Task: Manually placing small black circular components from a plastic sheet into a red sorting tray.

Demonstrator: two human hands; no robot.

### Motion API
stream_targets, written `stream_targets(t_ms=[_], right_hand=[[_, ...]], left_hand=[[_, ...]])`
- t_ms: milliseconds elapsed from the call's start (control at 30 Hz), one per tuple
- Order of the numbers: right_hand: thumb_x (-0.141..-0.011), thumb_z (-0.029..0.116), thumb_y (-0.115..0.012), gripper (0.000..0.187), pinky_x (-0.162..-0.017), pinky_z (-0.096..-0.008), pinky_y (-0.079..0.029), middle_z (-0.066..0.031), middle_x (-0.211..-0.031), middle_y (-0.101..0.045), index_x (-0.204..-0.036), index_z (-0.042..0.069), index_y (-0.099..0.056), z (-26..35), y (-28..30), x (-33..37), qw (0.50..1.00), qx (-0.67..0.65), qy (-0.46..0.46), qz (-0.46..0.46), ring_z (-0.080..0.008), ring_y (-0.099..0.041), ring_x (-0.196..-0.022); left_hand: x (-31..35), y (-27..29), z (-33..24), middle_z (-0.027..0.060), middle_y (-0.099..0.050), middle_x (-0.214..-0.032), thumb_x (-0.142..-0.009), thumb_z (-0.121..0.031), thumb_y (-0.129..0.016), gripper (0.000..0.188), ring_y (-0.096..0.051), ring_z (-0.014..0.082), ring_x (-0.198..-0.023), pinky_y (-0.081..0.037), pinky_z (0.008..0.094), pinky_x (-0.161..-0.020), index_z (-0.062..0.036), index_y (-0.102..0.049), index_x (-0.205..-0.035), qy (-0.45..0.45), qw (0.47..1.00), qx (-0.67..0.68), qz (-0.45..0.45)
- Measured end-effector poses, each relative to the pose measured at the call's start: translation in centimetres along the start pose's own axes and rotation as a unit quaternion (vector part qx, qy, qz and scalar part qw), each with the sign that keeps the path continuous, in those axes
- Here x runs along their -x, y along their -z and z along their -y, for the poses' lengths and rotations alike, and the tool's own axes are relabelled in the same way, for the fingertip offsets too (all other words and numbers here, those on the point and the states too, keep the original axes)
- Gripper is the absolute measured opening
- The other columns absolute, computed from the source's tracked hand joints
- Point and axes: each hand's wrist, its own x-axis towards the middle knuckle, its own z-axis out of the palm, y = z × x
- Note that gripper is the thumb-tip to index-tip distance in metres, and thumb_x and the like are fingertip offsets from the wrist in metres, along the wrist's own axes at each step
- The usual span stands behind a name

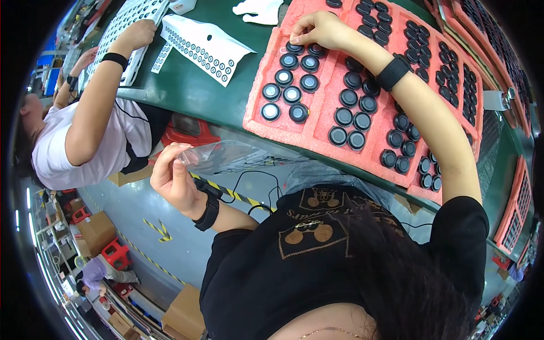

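My left hand (174, 180) pinches the corner of a clear plastic sheet (226, 157), held up before the table's near edge. Over the far left part of a pink foam tray (254, 107), my right hand (318, 29) bends down, thumb and fingers together at the top of a black round part (294, 47). Whatever is between those fingertips is too small to make out. Near it in the same compartment sit several more black round parts, some with pale discs in the middle, such as the one at the near corner (270, 111).
Left of the tray lies a white sheet with round printed labels (204, 48). A white glove (258, 10) rests behind it. At the left, a co-worker's hand (139, 33) is over a white tray (127, 28). More pink trays (513, 207) stand at the right.
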Motion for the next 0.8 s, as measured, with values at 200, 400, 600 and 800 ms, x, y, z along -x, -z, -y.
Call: stream_targets(t_ms=[200,400,600,800], right_hand=[[-0.070,0.011,-0.063,0.010,-0.058,-0.0201,-0.042,0.0003,-0.069,-0.058,-0.078,0.005,-0.061,1.4,0.0,0.8,0.998,0.001,-0.056,0.009,-0.0072,-0.052,-0.063],[-0.070,0.010,-0.063,0.013,-0.056,-0.0214,-0.042,-0.0007,-0.068,-0.055,-0.081,0.003,-0.058,0.2,-0.2,0.8,1.000,0.013,0.009,0.000,-0.0083,-0.051,-0.062],[-0.069,0.009,-0.063,0.029,-0.058,-0.0229,-0.041,-0.0022,-0.070,-0.052,-0.094,0.004,-0.050,-0.1,-1.1,0.8,0.991,0.061,0.098,-0.072,-0.0107,-0.050,-0.065],[-0.066,0.010,-0.066,0.047,-0.066,-0.0245,-0.043,-0.0092,-0.088,-0.056,-0.107,0.000,-0.044,-1.7,-0.2,-1.0,0.998,-0.030,-0.032,-0.040,-0.0137,-0.053,-0.069]], left_hand=[[0.0,-0.3,0.1,0.0142,-0.056,-0.079,-0.075,-0.016,-0.059,0.026,-0.051,0.0170,-0.068,-0.039,0.0223,-0.059,0.0081,-0.054,-0.085,-0.005,1.000,0.011,-0.003],[-0.3,-0.8,-0.2,0.0143,-0.055,-0.079,-0.076,-0.015,-0.058,0.025,-0.051,0.0160,-0.062,-0.039,0.0218,-0.053,0.0078,-0.054,-0.086,-0.009,1.000,0.018,-0.003],[-0.7,-1.3,-0.1,0.0131,-0.055,-0.075,-0.076,-0.013,-0.056,0.023,-0.050,0.0151,-0.057,-0.039,0.0217,-0.051,0.0077,-0.054,-0.087,-0.017,1.000,0.005,0.020],[-0.7,-1.4,-0.5,0.0118,-0.054,-0.073,-0.076,-0.012,-0.056,0.023,-0.050,0.0146,-0.057,-0.039,0.0217,-0.051,0.0078,-0.054,-0.087,-0.012,1.000,-0.005,0.021]])
